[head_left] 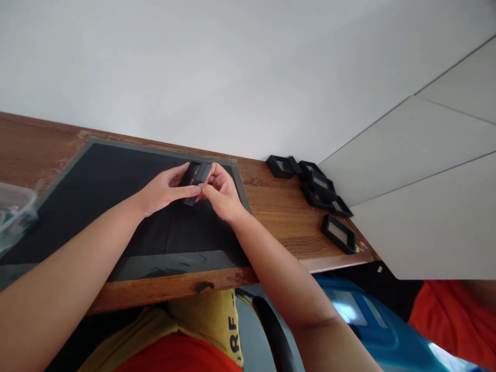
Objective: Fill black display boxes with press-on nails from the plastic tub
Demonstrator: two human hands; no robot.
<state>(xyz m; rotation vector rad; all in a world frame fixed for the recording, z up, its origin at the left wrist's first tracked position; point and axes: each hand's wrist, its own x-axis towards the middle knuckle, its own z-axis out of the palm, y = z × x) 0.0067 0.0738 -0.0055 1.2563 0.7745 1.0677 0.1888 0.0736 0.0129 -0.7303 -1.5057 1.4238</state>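
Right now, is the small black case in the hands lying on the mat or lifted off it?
Lifted: both hands, left and right, hold the case above the mat.

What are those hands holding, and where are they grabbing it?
Both hands hold one small black frame above the black mat. The left hand pinches its left side and the right hand its right side, fingers on the edges.

Bare forearms, yellow garment (217, 320) with dark lettering, red fabric (182, 356) below
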